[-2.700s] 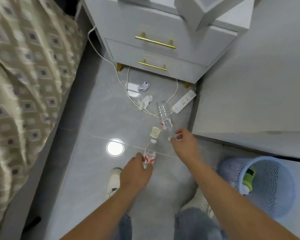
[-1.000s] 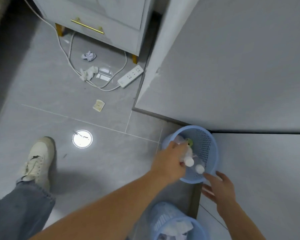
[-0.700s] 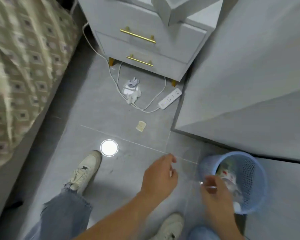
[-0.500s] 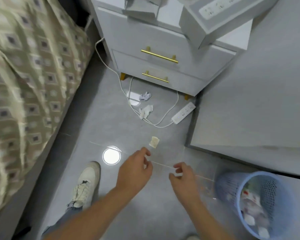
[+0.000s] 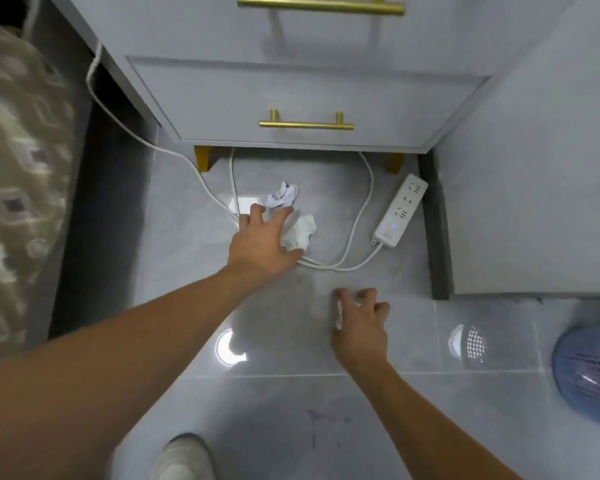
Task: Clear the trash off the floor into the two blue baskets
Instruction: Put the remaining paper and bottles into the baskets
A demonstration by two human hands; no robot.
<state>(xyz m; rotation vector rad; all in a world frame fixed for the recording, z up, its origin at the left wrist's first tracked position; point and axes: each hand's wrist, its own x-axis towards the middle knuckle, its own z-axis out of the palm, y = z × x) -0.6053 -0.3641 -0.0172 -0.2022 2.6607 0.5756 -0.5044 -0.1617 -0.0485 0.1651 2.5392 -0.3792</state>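
Two crumpled white tissues lie on the floor before the nightstand [image 5: 291,98]: one wad [image 5: 283,195] nearer it, another [image 5: 300,232] just behind (partly covered). A blue mesh basket [image 5: 589,372] stands far right.

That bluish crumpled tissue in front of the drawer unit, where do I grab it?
Pinch the raised folds at the top of the crumpled tissue, coming straight down from above. It lies loose on the floor, right of the white cable, so keep the fingers off that.

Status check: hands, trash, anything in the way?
Left hand spread over crumpled tissue. Right hand closing on small paper scrap. Second tissue wad beyond. White cable under the tissues, snag risk.
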